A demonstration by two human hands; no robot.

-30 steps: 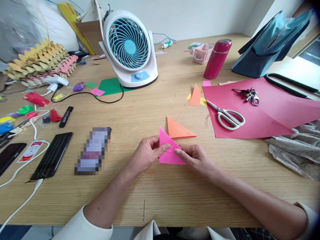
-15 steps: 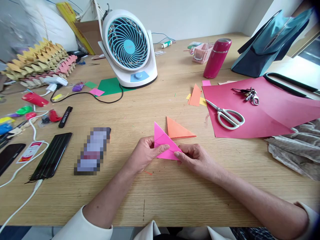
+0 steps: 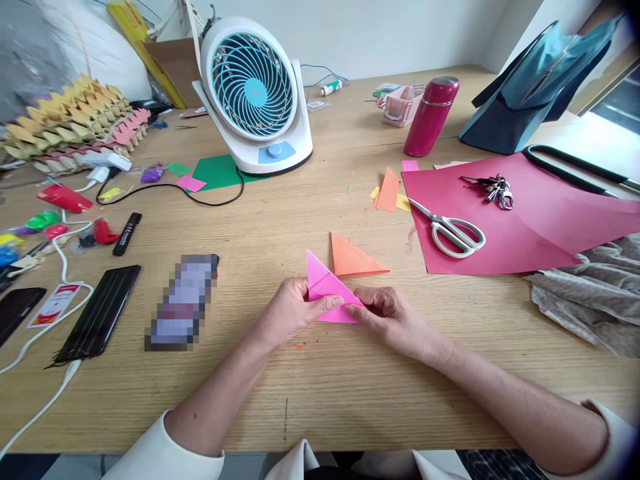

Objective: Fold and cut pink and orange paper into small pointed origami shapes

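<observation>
A pink folded paper triangle [image 3: 323, 283] is held between both hands just above the table. My left hand [image 3: 293, 308] grips its left side, thumb laid across the front and the fingers hidden behind. My right hand [image 3: 387, 312] pinches the lower right corner, its thumb tip close to the left thumb. Crease lines run over the pink paper. Right behind it lies an orange folded paper triangle [image 3: 356, 259], touched by neither hand.
White-handled scissors [image 3: 457, 237] and keys [image 3: 496, 190] rest on a large red sheet [image 3: 500, 247] at right. Smaller orange paper pieces [image 3: 387, 190] lie beside it. A fan [image 3: 255, 93] stands behind; phones [image 3: 100, 313] and cables are at left. A magenta flask [image 3: 431, 117] stands upright.
My left thumb has slid a little to the right over the pink paper, nearer the right thumb. The triangle sits slightly lower. Both hands keep their hold.
</observation>
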